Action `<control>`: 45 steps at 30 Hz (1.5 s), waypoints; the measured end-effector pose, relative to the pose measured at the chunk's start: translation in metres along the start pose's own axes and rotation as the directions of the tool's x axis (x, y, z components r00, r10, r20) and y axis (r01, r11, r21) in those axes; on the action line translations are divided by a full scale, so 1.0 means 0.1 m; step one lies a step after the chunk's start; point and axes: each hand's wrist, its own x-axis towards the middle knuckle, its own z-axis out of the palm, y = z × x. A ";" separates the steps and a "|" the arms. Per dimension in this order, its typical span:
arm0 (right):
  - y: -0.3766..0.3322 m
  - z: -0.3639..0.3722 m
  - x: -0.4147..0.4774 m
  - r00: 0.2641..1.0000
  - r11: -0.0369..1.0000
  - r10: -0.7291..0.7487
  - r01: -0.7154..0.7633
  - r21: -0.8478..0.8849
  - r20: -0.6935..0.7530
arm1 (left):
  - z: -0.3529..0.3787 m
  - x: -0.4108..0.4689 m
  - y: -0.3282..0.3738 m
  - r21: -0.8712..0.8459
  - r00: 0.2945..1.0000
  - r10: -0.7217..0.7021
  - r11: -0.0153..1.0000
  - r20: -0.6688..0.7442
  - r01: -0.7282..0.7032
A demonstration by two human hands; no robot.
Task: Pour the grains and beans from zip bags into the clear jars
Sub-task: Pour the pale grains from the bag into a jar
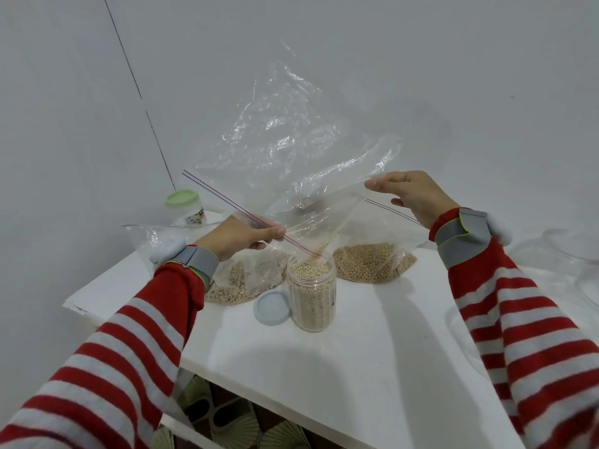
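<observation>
1. Above a white table [356, 367], a person in red-and-grey striped sleeves tips a clear zip bag [291, 150] so that its low corner points into an open clear jar [311, 293]; a thin stream of pale grains runs down the bag's crease into the jar's mouth.
2. The left hand [240, 236] pinches the bag's red-and-blue zip strip between thumb and fingers, with the jar just below it at 4 o'clock.
3. The right hand [411, 196], at 2 o'clock from the jar and well apart from it, has its fingers stretched out, fingertips on the bag's edge and thumb spread beneath (whether it nips the film cannot be told).
4. The jar stands upright, filled with grains nearly to the rim.
5. A pale blue lid [272, 307] lies flat just beside the jar at 9 o'clock.
6. A bag of round beans [372, 262] lies at 1 o'clock from the jar, and a second bag of grains [246, 283] at 10 o'clock, partly behind the left wrist.
7. A green-lidded jar [186, 205] stands farther off at 10 o'clock, near the wall.
</observation>
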 end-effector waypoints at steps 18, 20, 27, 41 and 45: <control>-0.05 -0.01 -0.10 0.994 0.995 -0.102 0.102 -0.014 0.031 | 0.19 -0.11 -0.04 -0.190 0.995 0.093 0.978 0.020 -0.088; -0.07 0.02 -0.11 0.995 0.995 -0.099 0.100 0.000 0.024 | 0.20 -0.12 -0.04 -0.223 0.992 0.125 0.968 0.036 -0.114; -0.06 0.05 -0.10 0.997 0.997 -0.072 0.073 0.036 -0.025 | 0.32 -0.12 -0.08 -0.293 0.992 0.126 0.948 -0.022 -0.127; -0.15 0.15 -0.14 0.991 0.991 -0.131 0.131 0.006 -0.010 | 0.41 -0.04 -0.06 -0.158 0.971 0.200 0.963 -0.134 -0.220; -0.17 0.16 -0.12 0.988 0.988 -0.152 0.152 -0.021 0.006 | 0.40 -0.06 -0.08 -0.219 0.979 0.171 0.956 -0.115 -0.193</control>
